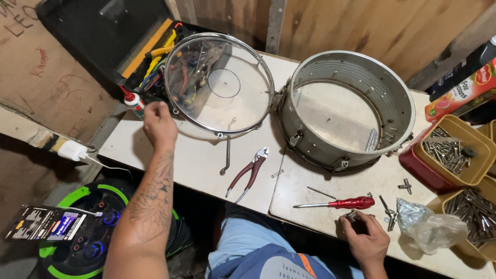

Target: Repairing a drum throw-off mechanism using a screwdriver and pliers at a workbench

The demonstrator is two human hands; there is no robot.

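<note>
Head view is used to see one white table [206,170] from above. The left hand [159,125] is seen at nine o'clock. Its fingers are curled shut on the rim of the clear drum skin [222,82], which is held tilted up at eleven o'clock, its low edge near the table. The skin is judged to be light and thin. Its metal hoop is stiff, so the hoop is the best place to be gripped; the clear part could be dented or torn.

The right hand [366,238] is seen at five o'clock. Its fingers are bent around a small metal part [353,215], but how tightly cannot be told.

One metal drum shell [345,109] is set at one o'clock, just beside the skin. It is judged to be hard and heavier.

One pair of pliers [249,172] and one red screwdriver [345,203] are laid near the middle. One long hooked rod [227,153] is hung under the skin. Two yellow boxes of screws [454,150] are seen at three o'clock, with one plastic bag [431,226] near them. One glue bottle [133,101] is stood at ten o'clock.
</note>
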